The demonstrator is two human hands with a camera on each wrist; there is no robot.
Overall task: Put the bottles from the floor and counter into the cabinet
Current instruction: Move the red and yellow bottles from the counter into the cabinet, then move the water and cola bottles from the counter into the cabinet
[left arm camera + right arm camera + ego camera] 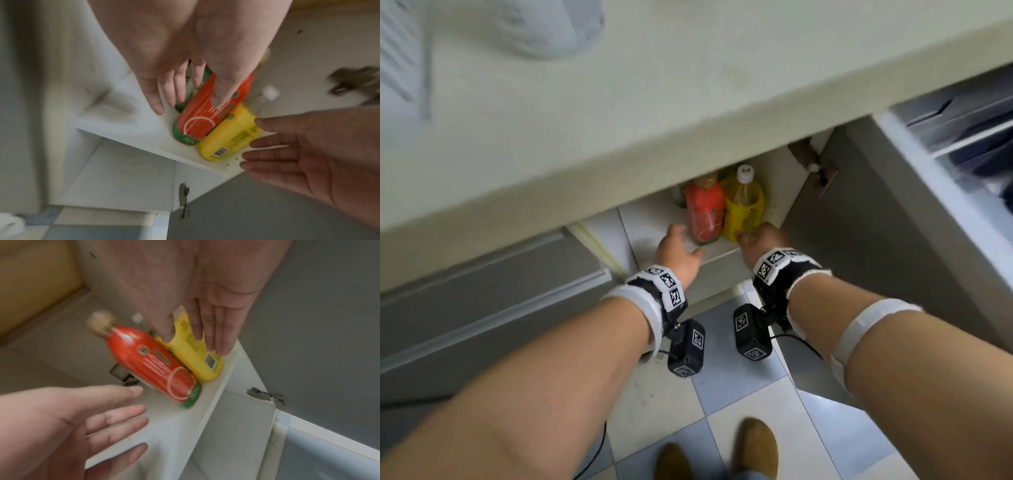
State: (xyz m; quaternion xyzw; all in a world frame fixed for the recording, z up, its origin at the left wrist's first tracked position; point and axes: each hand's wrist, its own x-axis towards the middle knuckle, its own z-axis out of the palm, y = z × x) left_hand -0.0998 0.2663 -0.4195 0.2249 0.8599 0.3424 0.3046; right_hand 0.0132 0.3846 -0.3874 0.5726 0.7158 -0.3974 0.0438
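On the white cabinet shelf (650, 222) a red watermelon-label bottle (705, 209) and a yellow bottle (743, 202) with a white cap stand upright, side by side. A greenish bottle (678, 197) is partly hidden behind the red one. My left hand (679, 243) hovers just left of the red bottle (197, 123), fingers straight and spread, holding nothing. My right hand (756, 238) is at the foot of the yellow bottle (193, 353), fingers straight, gripping nothing. In the wrist views each hand (197, 95) (185, 337) frames its bottle loosely.
The pale counter (619, 120) overhangs the cabinet. The grey cabinet door (859, 222) stands open on the right, its hinge (822, 171) on the side wall. A drawer (962, 144) is pulled out at far right. My brown shoes (755, 445) stand on checked floor tiles.
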